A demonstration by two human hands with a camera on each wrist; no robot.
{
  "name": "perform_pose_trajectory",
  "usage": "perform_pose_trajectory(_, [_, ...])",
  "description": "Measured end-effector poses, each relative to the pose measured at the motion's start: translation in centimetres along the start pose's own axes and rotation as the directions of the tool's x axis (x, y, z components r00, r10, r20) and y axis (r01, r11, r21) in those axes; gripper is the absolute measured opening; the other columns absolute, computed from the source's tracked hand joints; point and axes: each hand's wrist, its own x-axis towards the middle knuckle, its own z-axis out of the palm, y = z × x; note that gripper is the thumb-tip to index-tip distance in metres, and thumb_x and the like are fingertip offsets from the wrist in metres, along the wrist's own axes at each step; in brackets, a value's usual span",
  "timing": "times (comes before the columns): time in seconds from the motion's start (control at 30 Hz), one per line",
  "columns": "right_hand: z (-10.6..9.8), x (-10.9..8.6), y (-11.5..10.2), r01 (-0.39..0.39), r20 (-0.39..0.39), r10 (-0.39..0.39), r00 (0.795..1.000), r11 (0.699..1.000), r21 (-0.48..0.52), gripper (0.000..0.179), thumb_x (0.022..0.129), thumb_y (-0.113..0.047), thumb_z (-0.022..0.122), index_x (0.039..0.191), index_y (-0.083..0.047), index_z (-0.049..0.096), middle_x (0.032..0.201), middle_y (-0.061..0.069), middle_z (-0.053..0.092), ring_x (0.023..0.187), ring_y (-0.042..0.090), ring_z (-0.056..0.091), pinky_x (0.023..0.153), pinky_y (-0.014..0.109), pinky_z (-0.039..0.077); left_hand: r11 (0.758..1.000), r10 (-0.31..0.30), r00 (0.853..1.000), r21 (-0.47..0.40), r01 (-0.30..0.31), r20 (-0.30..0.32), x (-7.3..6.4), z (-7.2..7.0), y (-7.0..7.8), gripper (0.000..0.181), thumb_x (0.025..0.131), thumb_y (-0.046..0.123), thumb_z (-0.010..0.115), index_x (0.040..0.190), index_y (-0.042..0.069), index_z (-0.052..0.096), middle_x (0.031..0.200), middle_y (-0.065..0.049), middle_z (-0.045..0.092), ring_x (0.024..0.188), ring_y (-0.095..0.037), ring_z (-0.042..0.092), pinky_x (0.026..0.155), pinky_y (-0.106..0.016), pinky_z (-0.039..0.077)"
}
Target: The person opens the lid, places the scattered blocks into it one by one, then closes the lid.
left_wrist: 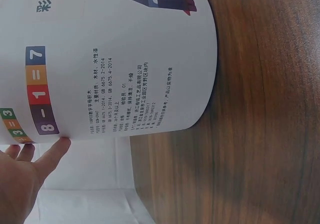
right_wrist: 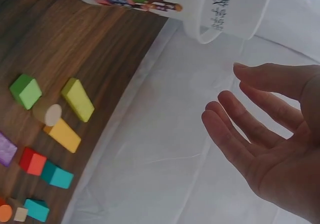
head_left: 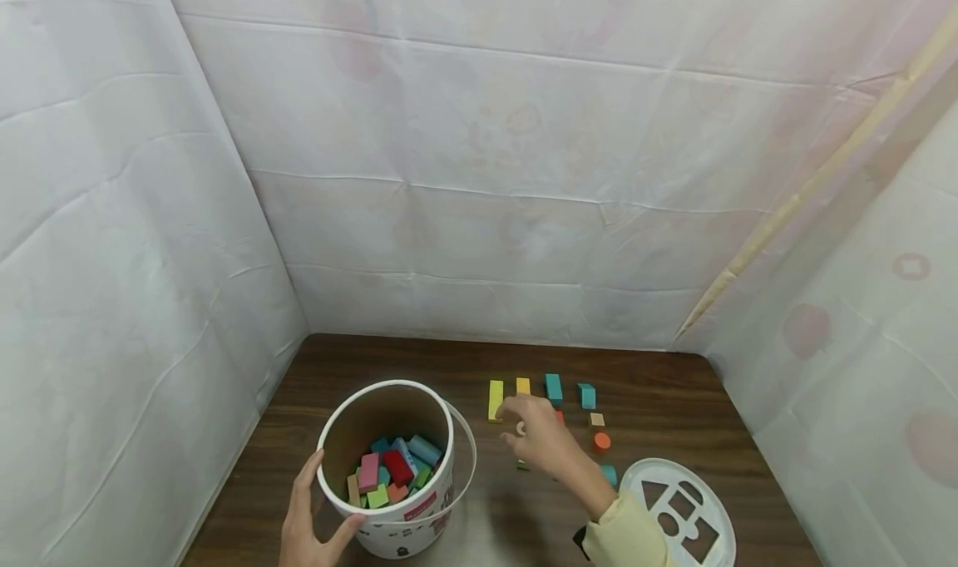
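Observation:
A white bucket [head_left: 407,517] stands on the table at centre left, filled partway with coloured wooden blocks [head_left: 398,467]. My left hand [head_left: 310,513] holds it at the near left, fingers and thumb spread around the rim; in the left wrist view one fingertip touches the printed wall. My right hand [head_left: 542,438] is raised over the loose blocks right of the bucket, its fingers loosely bent and nothing in them. Beneath and beyond it are a yellow block [head_left: 496,401], an orange block [right_wrist: 64,135], a red block [right_wrist: 33,161] and a round wooden piece [right_wrist: 50,113], partly hidden in the head view.
Teal blocks [head_left: 554,388] and an orange-red cylinder [head_left: 602,442] lie farther right. A white lid [head_left: 720,517] with shaped cutouts rests at the right front. The bucket's handle [head_left: 471,467] hangs on its right side. Pale sheeting [head_left: 479,243] walls the table.

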Motion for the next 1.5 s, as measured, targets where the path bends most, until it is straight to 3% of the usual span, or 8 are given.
perform_pose_trajectory(0.57, [1.5, -0.9, 4.0, -0.083, -0.016, 0.083, 0.996, 0.997, 0.004, 0.018, 0.076, -0.003, 0.076, 0.089, -0.012, 0.068, 0.088, 0.000, 0.062, 0.081, 0.018, 0.059, 0.063, 0.027, 0.057, 1.000, 0.002, 1.000, 0.004, -0.002, -0.015, 0.0, -0.2, -0.1, 0.098, 0.074, 0.014, 0.082, 0.150, 0.023, 0.021, 0.147, -0.016, 0.028, 0.128, -0.045, 0.034, 0.091, -0.068, 0.046])
perform_pose_trajectory(0.87, [3.1, -1.1, 6.3, -0.121, -0.008, 0.122, 0.993, 0.991, 0.053, 0.020, 0.074, 0.000, 0.077, 0.091, -0.005, 0.068, 0.092, 0.009, 0.066, 0.082, 0.025, 0.064, 0.064, 0.033, 0.060, 1.000, 0.006, 1.000, 0.012, -0.006, -0.020, 0.0, -0.2, -0.1, 0.099, 0.073, 0.013, 0.083, 0.150, 0.021, 0.022, 0.146, -0.018, 0.029, 0.127, -0.046, 0.034, 0.088, -0.070, 0.045])
perform_pose_trajectory(1.13, [5.1, -1.3, 7.9, -0.190, 0.006, 0.190, 0.982, 0.978, 0.085, 0.022, 0.072, 0.003, 0.077, 0.092, -0.002, 0.068, 0.091, 0.008, 0.068, 0.088, 0.031, 0.063, 0.069, 0.041, 0.060, 1.000, -0.003, 1.000, 0.022, 0.004, -0.010, 0.1, -0.2, 0.0, 0.097, 0.074, 0.017, 0.082, 0.150, 0.022, 0.022, 0.146, -0.019, 0.029, 0.126, -0.048, 0.034, 0.085, -0.074, 0.043])
perform_pose_trajectory(1.5, [7.2, -2.0, 9.2, -0.295, -0.025, 0.297, 0.955, 0.954, 0.051, 0.030, 0.074, 0.001, 0.076, 0.101, 0.006, 0.066, 0.100, 0.016, 0.063, 0.094, 0.032, 0.061, 0.077, 0.047, 0.059, 1.000, 0.026, 0.999, 0.010, -0.026, -0.018, 0.1, -0.1, -0.2, 0.099, 0.071, 0.013, 0.084, 0.150, 0.021, 0.023, 0.146, -0.016, 0.030, 0.126, -0.045, 0.036, 0.085, -0.072, 0.045])
